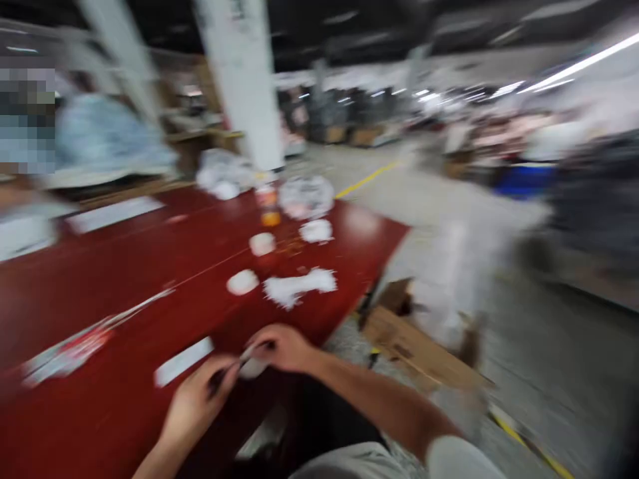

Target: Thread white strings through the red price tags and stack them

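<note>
Dark red, glossy tabletop (124, 279), seen blurred throughout; at its near edge the left hand (192, 406) and right hand (284, 347) are brought close together; a small white piece (252, 367) is held between them, and a thin dark item (219, 378) is pinched in the left fingers; the right fingers are curled closed on the white piece's upper end; what either object is cannot be told. A white strip (184, 361) is laid just left of the hands; a longer pale strip with red marking (67, 352) is placed further left. Beyond, near the middle, small white round pieces (243, 282) and a heap of white scraps (299, 286) are scattered; an orange-based bottle (269, 203) is stood behind them. A cardboard box (414, 346) is set on the floor to the right. A white pillar (244, 80) is seen at the far end.
</note>
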`<state>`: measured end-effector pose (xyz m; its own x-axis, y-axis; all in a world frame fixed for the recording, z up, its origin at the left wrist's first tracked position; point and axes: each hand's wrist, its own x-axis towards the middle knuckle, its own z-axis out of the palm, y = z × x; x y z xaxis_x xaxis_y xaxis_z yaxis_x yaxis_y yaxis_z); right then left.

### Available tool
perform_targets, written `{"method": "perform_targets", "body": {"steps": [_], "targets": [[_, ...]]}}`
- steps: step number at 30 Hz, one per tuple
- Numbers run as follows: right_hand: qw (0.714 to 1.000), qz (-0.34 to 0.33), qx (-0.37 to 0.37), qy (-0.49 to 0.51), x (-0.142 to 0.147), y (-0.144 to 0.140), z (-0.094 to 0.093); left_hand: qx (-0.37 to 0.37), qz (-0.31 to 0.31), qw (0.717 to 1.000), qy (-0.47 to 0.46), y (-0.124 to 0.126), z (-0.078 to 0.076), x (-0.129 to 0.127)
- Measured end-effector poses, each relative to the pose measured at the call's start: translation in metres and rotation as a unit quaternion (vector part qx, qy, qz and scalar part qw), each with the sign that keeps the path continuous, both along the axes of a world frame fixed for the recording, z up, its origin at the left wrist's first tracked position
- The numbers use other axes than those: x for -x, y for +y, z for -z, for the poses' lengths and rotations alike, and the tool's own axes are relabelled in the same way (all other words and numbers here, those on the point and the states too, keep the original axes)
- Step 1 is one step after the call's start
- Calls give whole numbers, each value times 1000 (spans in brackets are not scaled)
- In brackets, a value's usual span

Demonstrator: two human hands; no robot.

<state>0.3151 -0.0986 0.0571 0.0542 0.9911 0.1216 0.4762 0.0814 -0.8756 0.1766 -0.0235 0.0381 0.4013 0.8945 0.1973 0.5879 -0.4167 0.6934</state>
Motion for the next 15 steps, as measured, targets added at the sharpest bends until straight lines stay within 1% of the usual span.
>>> {"method": "perform_targets", "body": {"steps": [1,2,3,4,5,6,9,10,12,15], "targets": [[999,-46,-4,20,3,9,11,14,-24,1000,-2,0,6,28],[998,-45,-32,25,4,19,22,30,-34,999,-5,-1,11,50],[998,-42,-49,19,3,31,32,39,-25,997,-69,0,17,64],[997,-60,-48,6,1,44,40,45,-38,990,-129,3,24,73],[996,-78,-48,-4,-2,57,45,57,-38,984,-165,8,30,77],[993,-110,-46,-17,-4,67,46,57,-46,978,-196,14,35,77],[980,-175,-46,-82,-5,80,37,56,-63,967,-241,22,42,67],[976,-181,-50,-111,-3,80,34,53,-65,965,-248,21,42,64],[970,-166,-60,-165,4,80,29,49,-63,964,-253,16,43,60],[969,-131,-62,-198,14,79,31,42,-57,967,-245,10,45,62]]}}
